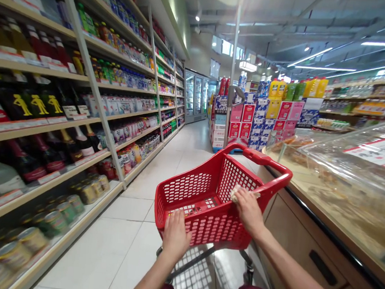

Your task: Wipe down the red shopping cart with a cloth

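A red plastic shopping cart [205,226] stands in front of me, its handle toward the right. Over the cart's near rim, toward its left end, lies my left hand [176,236], fingers resting on the edge without anything else in them. My right hand [248,210] is at the same rim near the handle end, its fingers closed on a pale, crumpled cloth [234,193] that touches the rim. Part of the cloth is hidden under the fingers. The basket's visible floor shows red plastic with a printed patch.
Shelves of bottles and cans [72,206] line the left side. Close on the right runs a counter [309,235] with clear covers [363,155]. Stacked drink boxes [244,122] stand ahead beside a pole. White floor tiles [123,237] lead toward glass-door refrigerators [197,93].
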`<action>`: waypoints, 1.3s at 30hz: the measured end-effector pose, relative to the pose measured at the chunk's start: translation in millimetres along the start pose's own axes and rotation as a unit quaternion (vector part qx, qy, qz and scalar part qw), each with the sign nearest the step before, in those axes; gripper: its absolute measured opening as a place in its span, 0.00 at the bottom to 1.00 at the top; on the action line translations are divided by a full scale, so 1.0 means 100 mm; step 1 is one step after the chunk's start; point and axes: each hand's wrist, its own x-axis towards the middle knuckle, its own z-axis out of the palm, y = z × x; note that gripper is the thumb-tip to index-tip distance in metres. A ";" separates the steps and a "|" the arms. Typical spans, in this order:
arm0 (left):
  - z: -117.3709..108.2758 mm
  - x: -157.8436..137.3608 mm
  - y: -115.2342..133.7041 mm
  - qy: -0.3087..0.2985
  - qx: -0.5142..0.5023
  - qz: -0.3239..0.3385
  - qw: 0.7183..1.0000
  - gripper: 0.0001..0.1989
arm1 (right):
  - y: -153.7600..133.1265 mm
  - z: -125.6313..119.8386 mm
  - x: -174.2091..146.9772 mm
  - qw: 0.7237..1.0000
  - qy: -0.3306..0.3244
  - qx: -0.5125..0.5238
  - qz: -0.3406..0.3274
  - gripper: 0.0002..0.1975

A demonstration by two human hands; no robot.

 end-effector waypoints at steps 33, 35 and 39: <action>-0.04 0.22 0.11 -0.032 0.055 0.204 0.977 0.10 | -0.64 0.00 -0.73 0.984 -0.049 0.172 -0.013 0.21; -0.02 0.18 0.22 -0.039 0.048 0.215 0.975 0.10 | -0.71 -0.05 -0.87 0.985 -0.049 0.162 -0.014 0.21; -0.03 0.17 0.22 -0.044 0.008 0.164 0.985 0.11 | -0.45 -0.17 -1.03 0.990 -0.049 0.133 0.023 0.21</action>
